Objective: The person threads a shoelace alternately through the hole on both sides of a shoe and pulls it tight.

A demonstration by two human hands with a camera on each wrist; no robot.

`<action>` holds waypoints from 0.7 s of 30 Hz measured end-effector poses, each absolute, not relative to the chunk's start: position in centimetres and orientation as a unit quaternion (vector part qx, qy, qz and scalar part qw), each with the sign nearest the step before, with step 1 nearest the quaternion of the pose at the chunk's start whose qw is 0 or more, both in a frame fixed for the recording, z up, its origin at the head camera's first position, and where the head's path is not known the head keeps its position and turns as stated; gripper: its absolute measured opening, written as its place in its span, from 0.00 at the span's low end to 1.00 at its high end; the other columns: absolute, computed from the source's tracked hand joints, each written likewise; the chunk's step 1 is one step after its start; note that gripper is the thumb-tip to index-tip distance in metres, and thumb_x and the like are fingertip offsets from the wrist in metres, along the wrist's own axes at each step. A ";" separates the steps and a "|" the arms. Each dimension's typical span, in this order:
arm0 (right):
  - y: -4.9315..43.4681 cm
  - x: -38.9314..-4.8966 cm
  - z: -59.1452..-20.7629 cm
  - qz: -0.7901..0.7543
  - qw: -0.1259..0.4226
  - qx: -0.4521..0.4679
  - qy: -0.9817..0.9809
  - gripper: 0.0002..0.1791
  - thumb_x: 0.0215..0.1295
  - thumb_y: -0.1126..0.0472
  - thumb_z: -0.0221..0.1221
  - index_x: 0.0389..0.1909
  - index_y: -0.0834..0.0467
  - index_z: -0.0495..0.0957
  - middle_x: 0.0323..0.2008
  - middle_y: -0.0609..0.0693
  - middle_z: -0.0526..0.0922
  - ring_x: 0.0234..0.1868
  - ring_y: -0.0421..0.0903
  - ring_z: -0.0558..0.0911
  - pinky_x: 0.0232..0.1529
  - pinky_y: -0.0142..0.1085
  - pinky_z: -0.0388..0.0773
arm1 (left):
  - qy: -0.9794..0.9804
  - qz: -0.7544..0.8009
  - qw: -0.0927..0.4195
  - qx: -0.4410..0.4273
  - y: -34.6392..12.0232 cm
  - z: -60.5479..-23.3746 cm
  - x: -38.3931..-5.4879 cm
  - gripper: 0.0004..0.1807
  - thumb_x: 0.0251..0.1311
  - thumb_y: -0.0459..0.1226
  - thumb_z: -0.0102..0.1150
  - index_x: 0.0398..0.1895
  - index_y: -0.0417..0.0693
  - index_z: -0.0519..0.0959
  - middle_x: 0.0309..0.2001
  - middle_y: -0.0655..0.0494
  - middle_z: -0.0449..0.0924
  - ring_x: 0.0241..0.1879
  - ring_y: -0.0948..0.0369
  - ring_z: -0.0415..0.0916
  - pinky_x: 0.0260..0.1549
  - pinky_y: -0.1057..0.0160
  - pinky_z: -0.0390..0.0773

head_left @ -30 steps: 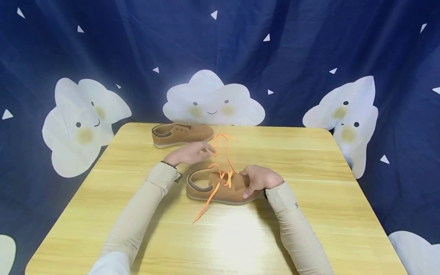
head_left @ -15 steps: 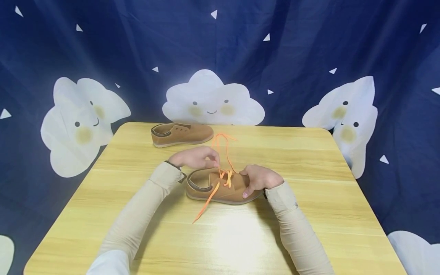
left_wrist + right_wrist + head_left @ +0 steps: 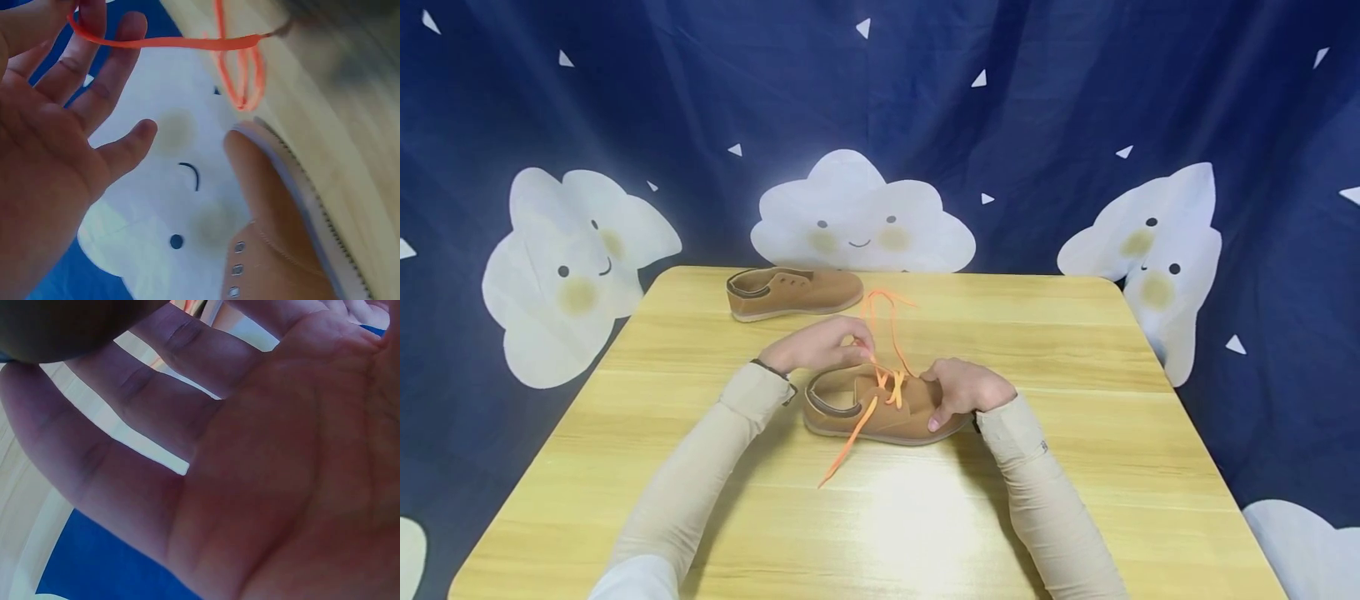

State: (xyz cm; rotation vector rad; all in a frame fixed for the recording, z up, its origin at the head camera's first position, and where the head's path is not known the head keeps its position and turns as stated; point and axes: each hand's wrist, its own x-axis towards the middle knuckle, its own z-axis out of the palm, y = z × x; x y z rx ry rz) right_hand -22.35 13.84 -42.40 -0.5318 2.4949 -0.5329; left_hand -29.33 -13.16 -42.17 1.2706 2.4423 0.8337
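Curtain (image 3: 1030, 100): from my remote seat I'm seeing dark blue cloth hanging behind everything, with printed clouds (image 3: 863, 200) showing across it.
Desk (image 3: 1075, 333): pale wood grain is spreading below, catching a bright glare toward me.
Far shoe (image 3: 797, 298): it is standing upright by the back edge, toe pointing right, no lace showing in its eyelets; I'm guessing it is waiting there to leave room in front.
Left hand (image 3: 820, 343): its fingers are closing narrowly on the orange lace (image 3: 181, 42), just beyond the near shoe (image 3: 887, 425), probably to control that strand.
Near shoe: it is sitting upright mid-desk, in front of the far one, toe pointing right; tan-brown upper, dark collar lining, pale sole.
Orange lace: it is crossing over the tongue, one end trailing down the near side onto the desk, another stretch looping on the wood behind; I can't tell how many eyelets it is filling.
Right hand (image 3: 966, 387): I'm seeing thumb and fingers gripping the toe from both sides, likely bracing the shoe against any pull.
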 end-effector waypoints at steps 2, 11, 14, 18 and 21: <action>13.9 -22.3 -42.3 -0.195 0.263 -0.197 0.924 0.46 0.46 0.58 0.81 0.68 0.66 0.74 0.69 0.61 0.77 0.72 0.61 0.73 0.73 0.53 0.71 | 0.847 0.289 0.139 0.425 -13.3 -42.5 -29.4 0.06 0.73 0.36 0.59 0.43 0.46 0.85 0.43 0.53 0.86 0.46 0.60 0.81 0.52 0.56 0.81; 13.9 -22.2 -42.4 -0.194 0.262 -0.199 0.924 0.48 0.46 0.57 0.82 0.69 0.65 0.74 0.69 0.61 0.76 0.72 0.61 0.73 0.73 0.53 0.71 | 0.873 0.303 0.166 0.345 -15.3 -44.4 -30.3 0.08 0.74 0.36 0.57 0.44 0.43 0.85 0.47 0.49 0.87 0.57 0.49 0.82 0.64 0.45 0.77; 13.9 -22.2 -42.3 -0.196 0.260 -0.202 0.924 0.47 0.45 0.57 0.82 0.68 0.65 0.74 0.69 0.61 0.77 0.72 0.61 0.73 0.73 0.53 0.71 | 0.889 0.297 0.150 0.316 -16.0 -44.9 -30.6 0.09 0.75 0.37 0.56 0.44 0.44 0.84 0.48 0.49 0.87 0.59 0.48 0.81 0.66 0.43 0.76; 14.0 -22.2 -42.4 -0.199 0.259 -0.203 0.923 0.48 0.45 0.56 0.82 0.68 0.65 0.74 0.69 0.61 0.77 0.72 0.61 0.73 0.73 0.53 0.70 | 0.903 0.287 0.142 0.285 -17.0 -45.3 -30.7 0.09 0.74 0.37 0.57 0.45 0.41 0.84 0.48 0.47 0.87 0.59 0.46 0.81 0.65 0.42 0.76; 14.1 -22.3 -42.4 -0.200 0.258 -0.209 0.922 0.48 0.45 0.55 0.82 0.68 0.66 0.74 0.69 0.61 0.77 0.72 0.61 0.74 0.73 0.53 0.71 | 0.912 0.278 0.133 0.270 -17.8 -45.3 -30.5 0.10 0.74 0.35 0.56 0.47 0.38 0.83 0.50 0.44 0.86 0.59 0.44 0.81 0.65 0.41 0.76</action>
